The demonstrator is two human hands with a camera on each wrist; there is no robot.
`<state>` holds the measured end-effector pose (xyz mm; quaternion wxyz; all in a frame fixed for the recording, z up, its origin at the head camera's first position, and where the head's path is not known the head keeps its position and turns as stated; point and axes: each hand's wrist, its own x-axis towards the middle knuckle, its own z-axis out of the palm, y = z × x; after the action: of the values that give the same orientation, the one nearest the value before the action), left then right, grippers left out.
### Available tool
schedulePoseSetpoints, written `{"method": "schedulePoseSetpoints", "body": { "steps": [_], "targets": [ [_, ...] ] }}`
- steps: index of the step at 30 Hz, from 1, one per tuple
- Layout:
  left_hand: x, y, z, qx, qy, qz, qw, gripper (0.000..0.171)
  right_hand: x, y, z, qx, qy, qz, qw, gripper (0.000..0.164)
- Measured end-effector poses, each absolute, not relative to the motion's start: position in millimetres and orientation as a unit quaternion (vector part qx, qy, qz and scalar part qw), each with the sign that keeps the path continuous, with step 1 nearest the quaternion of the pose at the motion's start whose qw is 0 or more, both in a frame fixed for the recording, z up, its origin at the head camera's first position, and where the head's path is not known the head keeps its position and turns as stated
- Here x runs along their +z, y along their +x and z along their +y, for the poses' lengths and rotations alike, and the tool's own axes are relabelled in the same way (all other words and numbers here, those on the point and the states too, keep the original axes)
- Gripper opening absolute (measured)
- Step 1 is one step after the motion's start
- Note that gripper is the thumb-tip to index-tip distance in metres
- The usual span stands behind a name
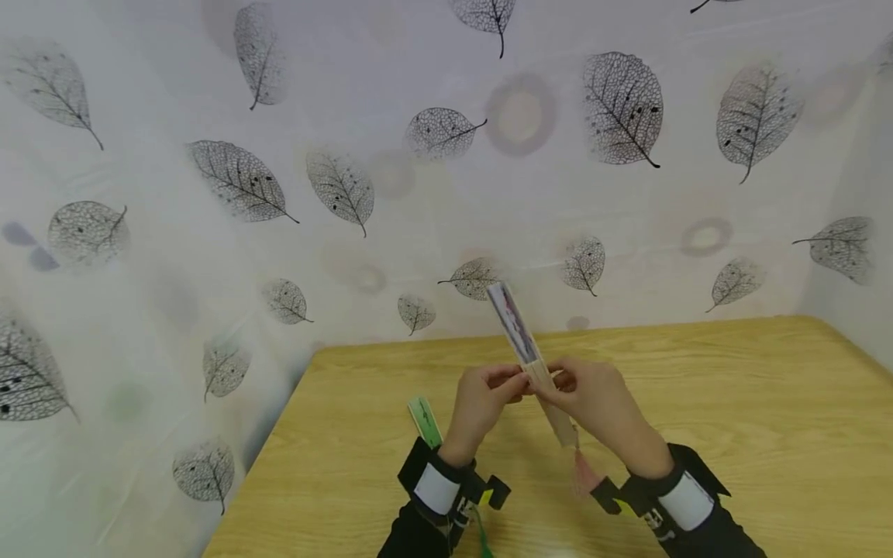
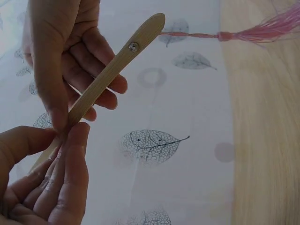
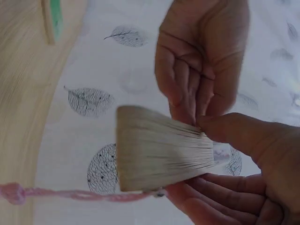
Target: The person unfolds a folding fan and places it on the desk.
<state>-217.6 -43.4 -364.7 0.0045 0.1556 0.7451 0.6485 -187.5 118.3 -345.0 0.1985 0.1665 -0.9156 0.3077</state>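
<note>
Both hands hold up a folded hand fan point(image 1: 516, 329) above the table, tilted with its printed end up and to the left. The left hand point(image 1: 480, 403) pinches one edge of the fan near its middle. My right hand point(image 1: 607, 399) grips it from the other side, thumb and fingers on the wooden ribs point(image 3: 159, 152). A metal rivet point(image 2: 134, 47) joins the ribs at the lower end, where a pink tassel point(image 2: 253, 35) hangs. In the right wrist view the stacked ribs are slightly fanned out at the rivet end.
A second, green folded fan point(image 1: 425, 421) lies on the wooden table point(image 1: 732, 418), partly hidden behind the left wrist. A green tassel point(image 1: 483, 535) shows below that wrist. Behind the table hangs a white curtain point(image 1: 391, 256) printed with leaves.
</note>
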Motion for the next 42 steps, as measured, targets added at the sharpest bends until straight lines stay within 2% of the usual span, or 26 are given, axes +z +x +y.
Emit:
{"method": "schedulePoseSetpoints", "body": {
  "steps": [3,6,12,15,26,42],
  "targets": [
    [-367,-222,-44,0.662,0.164,0.731,0.020,0.023,-340,-190,124,0.411,0.128,-0.895,0.113,0.033],
    [-373,-225,-43,0.663,0.173,0.728,0.028,0.022,-340,-189,124,0.436,0.120,-0.887,0.093,0.031],
    [-379,-220,-42,0.643,0.178,0.745,0.021,0.022,-352,-190,112,0.395,0.121,-0.901,0.130,0.011],
    [-379,-218,-39,0.628,0.177,0.758,0.010,0.022,-356,-190,108,0.372,0.115,-0.908,0.154,0.006],
    [-383,-219,-35,0.616,0.165,0.770,0.003,0.021,-361,-191,104,0.359,0.105,-0.910,0.176,0.009],
    [-388,-220,-34,0.625,0.173,0.761,-0.005,0.022,-358,-191,107,0.387,0.088,-0.905,0.154,0.011]
  ]
}}
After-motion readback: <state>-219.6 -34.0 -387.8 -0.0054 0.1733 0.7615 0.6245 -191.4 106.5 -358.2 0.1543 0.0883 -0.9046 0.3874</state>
